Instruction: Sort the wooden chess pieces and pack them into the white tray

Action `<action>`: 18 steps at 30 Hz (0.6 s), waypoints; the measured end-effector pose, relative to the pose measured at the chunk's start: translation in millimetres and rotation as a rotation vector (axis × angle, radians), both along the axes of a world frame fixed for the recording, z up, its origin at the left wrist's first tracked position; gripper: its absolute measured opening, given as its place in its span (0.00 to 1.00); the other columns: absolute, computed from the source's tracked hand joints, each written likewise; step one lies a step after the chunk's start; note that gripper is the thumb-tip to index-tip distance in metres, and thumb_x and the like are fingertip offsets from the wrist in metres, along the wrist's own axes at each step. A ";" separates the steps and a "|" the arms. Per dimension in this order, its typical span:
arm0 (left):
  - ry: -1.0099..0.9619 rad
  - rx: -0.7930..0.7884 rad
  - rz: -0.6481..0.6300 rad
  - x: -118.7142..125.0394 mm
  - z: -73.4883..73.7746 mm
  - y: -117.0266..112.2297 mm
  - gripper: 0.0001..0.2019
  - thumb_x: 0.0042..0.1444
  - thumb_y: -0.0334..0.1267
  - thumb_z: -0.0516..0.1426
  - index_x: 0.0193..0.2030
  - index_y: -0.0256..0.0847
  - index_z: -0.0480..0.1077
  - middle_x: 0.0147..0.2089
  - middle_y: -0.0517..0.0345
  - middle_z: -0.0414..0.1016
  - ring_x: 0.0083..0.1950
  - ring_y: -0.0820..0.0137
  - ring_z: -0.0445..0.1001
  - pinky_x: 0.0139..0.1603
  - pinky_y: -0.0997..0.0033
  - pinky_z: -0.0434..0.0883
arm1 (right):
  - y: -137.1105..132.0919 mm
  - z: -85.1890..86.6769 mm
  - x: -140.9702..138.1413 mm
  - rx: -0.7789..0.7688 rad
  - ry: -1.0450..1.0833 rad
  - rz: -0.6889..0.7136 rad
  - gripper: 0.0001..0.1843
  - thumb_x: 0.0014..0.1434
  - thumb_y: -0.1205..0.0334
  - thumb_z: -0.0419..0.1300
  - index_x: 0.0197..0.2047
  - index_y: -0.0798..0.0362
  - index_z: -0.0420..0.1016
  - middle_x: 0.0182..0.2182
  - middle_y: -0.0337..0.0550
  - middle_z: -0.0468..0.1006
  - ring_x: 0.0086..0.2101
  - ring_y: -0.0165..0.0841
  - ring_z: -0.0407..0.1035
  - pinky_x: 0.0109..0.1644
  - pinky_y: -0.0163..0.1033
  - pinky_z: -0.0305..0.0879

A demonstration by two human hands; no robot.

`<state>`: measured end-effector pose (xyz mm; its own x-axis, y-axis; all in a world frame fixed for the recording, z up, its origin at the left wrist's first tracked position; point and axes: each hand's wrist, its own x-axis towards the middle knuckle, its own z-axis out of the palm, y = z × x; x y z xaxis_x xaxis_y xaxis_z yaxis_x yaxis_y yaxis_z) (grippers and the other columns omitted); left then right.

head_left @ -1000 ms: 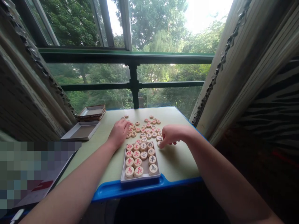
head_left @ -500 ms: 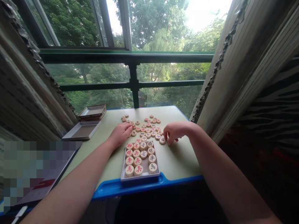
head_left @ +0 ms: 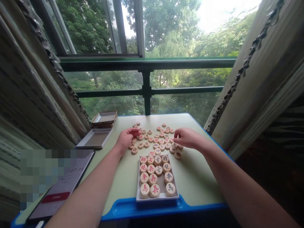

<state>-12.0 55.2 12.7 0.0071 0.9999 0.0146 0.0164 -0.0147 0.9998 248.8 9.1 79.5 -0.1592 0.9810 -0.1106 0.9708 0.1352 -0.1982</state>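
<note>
My left hand (head_left: 129, 138) hovers over the left side of scattered round wooden Chinese chess pieces (head_left: 161, 147), its fingers stretched to the right with nothing seen in them. Across from it, my right hand (head_left: 188, 138) reaches over the right side of the same spread. Its fingers bend loosely down beside a red-marked piece (head_left: 172, 140), and I see no piece held between them. Nearer me stands a shallow white box (head_left: 162, 184) with rows of pieces, red characters on the left and black on the right. A bare gap shows in its lower middle.
An open white tray (head_left: 95, 139) and brown-sided box parts (head_left: 104, 119) sit at the table's back left. A tablet-like screen (head_left: 57, 190) lies at the near left. The pale green table (head_left: 197, 177) has a blue edge. Curtains flank the window (head_left: 147, 66).
My left hand has lifted and extended its fingers, uncovering pieces. My right hand has moved inward from the right edge onto the spread. The whole view has shifted a little.
</note>
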 end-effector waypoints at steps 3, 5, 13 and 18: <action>0.011 0.005 0.010 -1.3 1.0 1.3 0.20 0.32 0.26 0.46 0.33 0.36 0.72 0.33 0.52 0.79 0.42 0.66 0.75 0.45 0.66 0.70 | 4.0 -11.2 -10.2 0.161 0.044 -0.017 0.12 0.54 0.58 0.54 0.36 0.52 0.76 0.28 0.42 0.76 0.27 0.31 0.66 0.28 0.34 0.55; 0.156 0.053 0.017 -5.0 2.1 0.8 0.20 0.34 0.26 0.47 0.34 0.36 0.73 0.37 0.52 0.78 0.43 0.66 0.75 0.43 0.67 0.71 | 4.9 -21.2 -18.0 0.216 0.157 0.126 0.12 0.56 0.58 0.53 0.39 0.51 0.76 0.30 0.43 0.76 0.30 0.32 0.67 0.33 0.35 0.59; 0.752 0.083 -0.201 -36.8 6.3 -8.2 0.19 0.46 0.43 0.56 0.42 0.36 0.75 0.39 0.50 0.76 0.35 0.66 0.73 0.35 0.68 0.70 | 5.8 -47.0 -35.9 0.276 0.324 0.580 0.13 0.59 0.58 0.54 0.41 0.47 0.79 0.38 0.47 0.75 0.40 0.36 0.63 0.47 0.43 0.60; 0.755 0.088 -0.206 -39.7 4.0 -9.4 0.19 0.50 0.42 0.53 0.48 0.37 0.72 0.43 0.50 0.75 0.41 0.65 0.72 0.44 0.66 0.69 | 7.9 -47.7 -34.1 0.293 0.336 0.566 0.14 0.61 0.58 0.53 0.41 0.49 0.79 0.39 0.48 0.76 0.40 0.36 0.64 0.47 0.43 0.60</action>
